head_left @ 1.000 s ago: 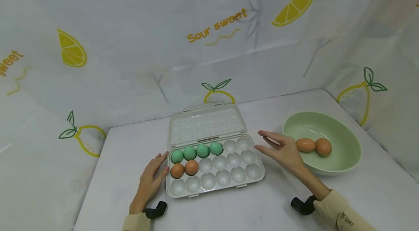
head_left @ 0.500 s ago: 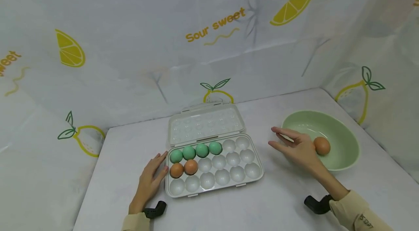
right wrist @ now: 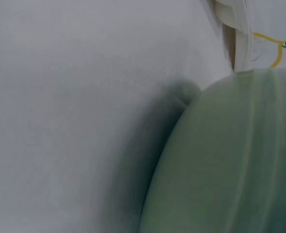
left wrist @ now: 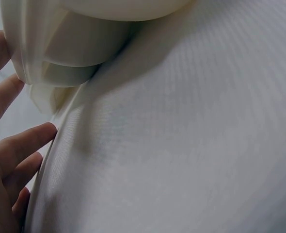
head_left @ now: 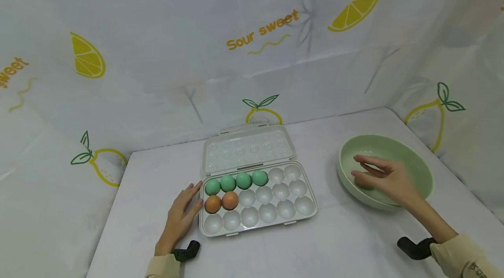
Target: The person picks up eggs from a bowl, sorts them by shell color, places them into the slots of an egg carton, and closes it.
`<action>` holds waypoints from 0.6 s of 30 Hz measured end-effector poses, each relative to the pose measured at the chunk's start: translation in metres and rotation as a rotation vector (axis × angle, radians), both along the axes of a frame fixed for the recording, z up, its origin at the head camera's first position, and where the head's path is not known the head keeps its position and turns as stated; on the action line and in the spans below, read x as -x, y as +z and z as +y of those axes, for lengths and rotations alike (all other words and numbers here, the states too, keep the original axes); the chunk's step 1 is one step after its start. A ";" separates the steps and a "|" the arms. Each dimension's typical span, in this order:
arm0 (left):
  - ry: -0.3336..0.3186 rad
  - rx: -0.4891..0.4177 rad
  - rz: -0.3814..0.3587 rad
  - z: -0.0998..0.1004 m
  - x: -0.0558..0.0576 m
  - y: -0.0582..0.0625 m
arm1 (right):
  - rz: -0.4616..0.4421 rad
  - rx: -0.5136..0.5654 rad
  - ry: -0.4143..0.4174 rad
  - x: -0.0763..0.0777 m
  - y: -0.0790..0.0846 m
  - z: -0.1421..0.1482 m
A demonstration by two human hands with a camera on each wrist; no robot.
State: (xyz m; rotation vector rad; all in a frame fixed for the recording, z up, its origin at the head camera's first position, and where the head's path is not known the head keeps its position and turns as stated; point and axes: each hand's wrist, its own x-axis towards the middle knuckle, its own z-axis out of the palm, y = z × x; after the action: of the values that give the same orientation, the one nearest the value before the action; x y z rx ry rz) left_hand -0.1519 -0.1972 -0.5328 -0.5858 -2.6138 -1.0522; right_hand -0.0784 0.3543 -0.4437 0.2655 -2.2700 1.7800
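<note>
In the head view my left hand (head_left: 182,216) lies along the left end of a white plastic egg tray (head_left: 257,229), its thumb and fingertips touching the rim. The left wrist view shows fingers at the tray's edge (left wrist: 22,43). The tray holds several green eggs (head_left: 243,180) in the back row and two brown eggs (head_left: 230,200) in the middle row. My right hand (head_left: 390,179) is over the light green bowl (head_left: 423,181), thumb and fingers spread apart. Below the thumb a brown egg (head_left: 364,184) shows partly; the hand covers much of the bowl's inside.
The tray's clear lid (head_left: 248,149) lies folded back behind it. A white cloth covers the table (head_left: 307,256), and a lemon-print sheet (head_left: 157,50) hangs behind. In the right wrist view the bowl's outer wall (right wrist: 215,160) fills the lower right.
My right hand has moved right, from between tray and bowl to over the bowl. The brown egg right of centre in the bowl is now covered by it. My left hand stays put.
</note>
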 end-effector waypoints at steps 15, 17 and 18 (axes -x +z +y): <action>-0.009 0.001 0.005 -0.001 0.000 0.000 | 0.012 -0.078 0.066 -0.007 -0.001 0.034; -0.007 0.000 0.006 -0.001 0.000 0.000 | 0.004 -0.131 0.066 -0.007 -0.001 0.036; -0.006 0.000 0.006 0.000 0.000 0.000 | -0.007 -0.170 0.056 -0.008 -0.002 0.037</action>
State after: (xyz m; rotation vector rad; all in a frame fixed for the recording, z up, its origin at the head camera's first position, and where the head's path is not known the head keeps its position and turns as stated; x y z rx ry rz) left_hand -0.1518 -0.1976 -0.5332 -0.5963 -2.6087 -1.0503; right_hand -0.0708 0.3914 -0.4455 0.3578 -2.4449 1.6172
